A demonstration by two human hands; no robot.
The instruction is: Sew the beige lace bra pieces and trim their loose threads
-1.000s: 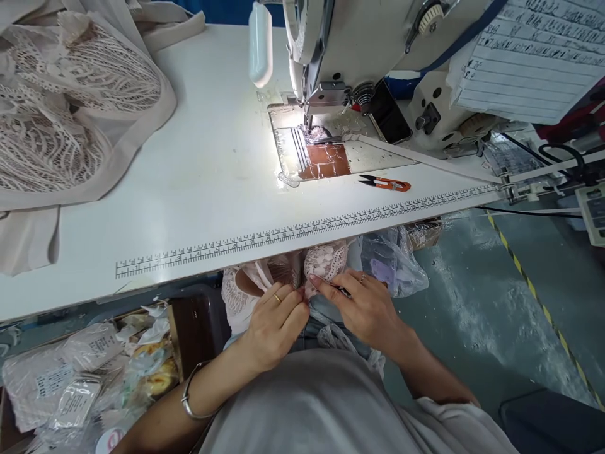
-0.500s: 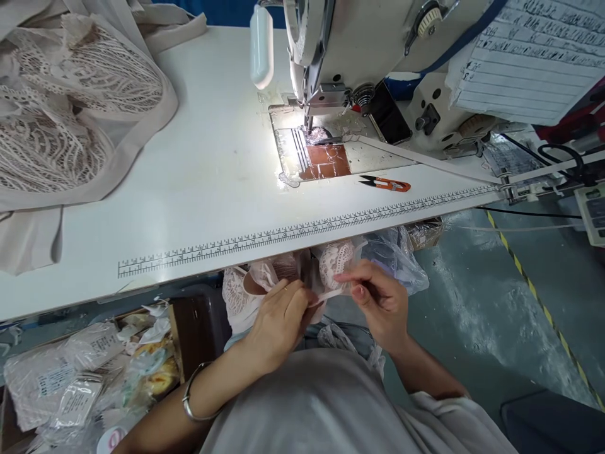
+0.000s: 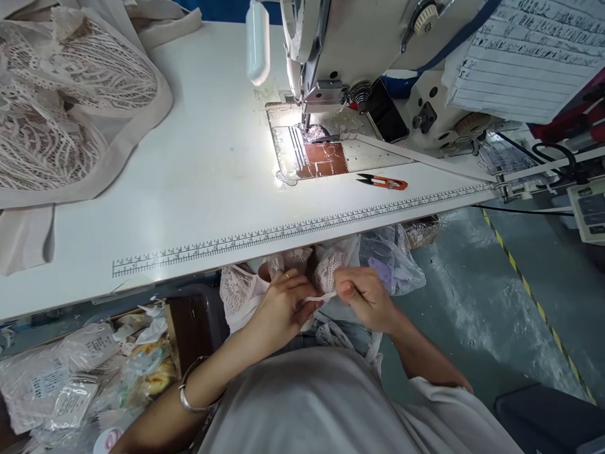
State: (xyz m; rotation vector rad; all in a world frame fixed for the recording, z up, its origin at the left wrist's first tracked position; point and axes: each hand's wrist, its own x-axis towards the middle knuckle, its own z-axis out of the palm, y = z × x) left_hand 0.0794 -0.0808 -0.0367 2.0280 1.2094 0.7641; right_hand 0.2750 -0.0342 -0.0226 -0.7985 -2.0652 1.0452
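Below the table edge hangs a pale pink lace bra (image 3: 235,291), one patterned cup to the left of my hands and another lace piece behind them. My left hand (image 3: 282,309) is closed on a narrow pale edge of the bra, its fingertips partly hidden. My right hand (image 3: 367,299) is closed too, pinching the other end of that edge with the thumb on top. A short strip (image 3: 326,297) of the edge stretches between the two hands.
On the white table (image 3: 203,157) are a sewing machine (image 3: 326,57), orange thread snips (image 3: 382,181), a dark phone (image 3: 387,113) and a heap of beige lace garments (image 3: 85,101). A box of packets (image 3: 85,372) stands below left; a plastic bag (image 3: 394,261) hangs at right.
My right hand has gone from loosely spread fingers to a closed grip on the bra's edge. My left hand keeps its hold. The whole view has shifted slightly.
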